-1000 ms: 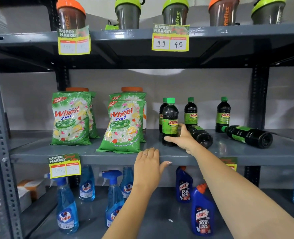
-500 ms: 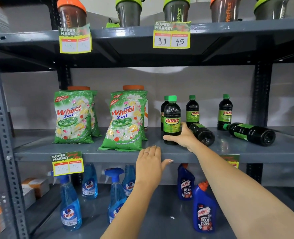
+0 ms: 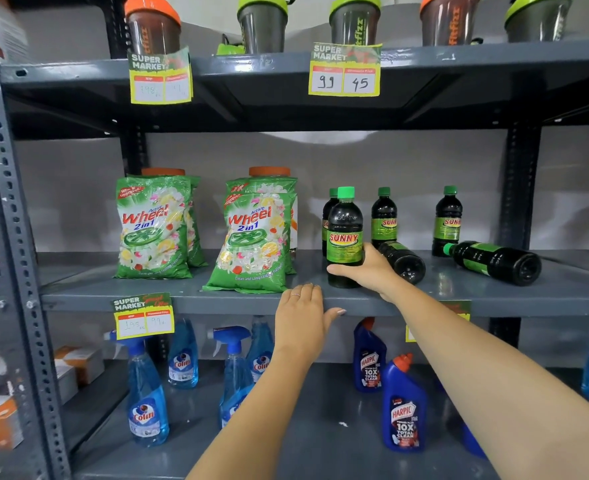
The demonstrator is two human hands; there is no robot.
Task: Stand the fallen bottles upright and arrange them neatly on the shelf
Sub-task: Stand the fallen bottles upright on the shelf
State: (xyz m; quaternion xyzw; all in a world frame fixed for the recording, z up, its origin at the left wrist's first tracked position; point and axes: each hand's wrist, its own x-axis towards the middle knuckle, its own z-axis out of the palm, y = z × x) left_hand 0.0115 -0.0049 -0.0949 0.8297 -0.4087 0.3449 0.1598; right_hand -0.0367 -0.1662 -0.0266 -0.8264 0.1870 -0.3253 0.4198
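On the middle grey shelf [image 3: 189, 296] stand dark Sunny bottles with green caps. My right hand [image 3: 369, 271] wraps the lower part of the front upright bottle [image 3: 344, 233]. Another upright bottle [image 3: 328, 213] is half hidden behind it, and two more stand at the back [image 3: 384, 216] [image 3: 448, 220]. Two bottles lie on their sides: one [image 3: 404, 261] just right of my right hand, base toward me, and one [image 3: 494, 261] farther right, cap pointing left. My left hand [image 3: 303, 317] rests flat on the shelf's front edge, holding nothing.
Green Wheel detergent packs [image 3: 153, 230] [image 3: 255, 240] stand left of the bottles. Shaker cups [image 3: 262, 22] line the top shelf. Blue Colin sprays [image 3: 146, 403] and Harpic bottles [image 3: 404, 407] fill the lower shelf. Shelf posts stand at left [image 3: 12, 237] and back right [image 3: 520, 188].
My right hand has closed more around the front upright bottle, whose label has turned to face me. The camera view shifted slightly. My left hand stays on the shelf edge.
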